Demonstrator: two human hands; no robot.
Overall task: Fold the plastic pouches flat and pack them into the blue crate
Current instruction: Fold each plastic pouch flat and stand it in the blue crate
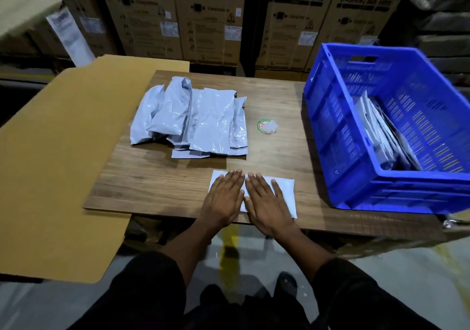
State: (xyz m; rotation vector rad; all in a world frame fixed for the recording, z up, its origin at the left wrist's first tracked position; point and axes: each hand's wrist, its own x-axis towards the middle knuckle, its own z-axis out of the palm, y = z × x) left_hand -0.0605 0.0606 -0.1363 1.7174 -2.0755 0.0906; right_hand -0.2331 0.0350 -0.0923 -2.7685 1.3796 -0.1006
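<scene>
1. Both hands, the left hand (223,197) and the right hand (267,202), are lying flat with fingers straight, pressing a pouch (286,192) at the table's (157,179) near edge.
2. The flattening step is under way, judging by this posture.
3. Unfolded pouches (193,118) are waiting mid-table, toward the far edge.
4. The next move is likely calling for lifting the pouch into the blue crate (381,187) at the right edge, beside pouches already packed (381,136).

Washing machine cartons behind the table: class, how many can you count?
4 with readable print: two side by side behind the pouch pile, two more behind the blue crate. Others may be hidden in the dark edges.
</scene>
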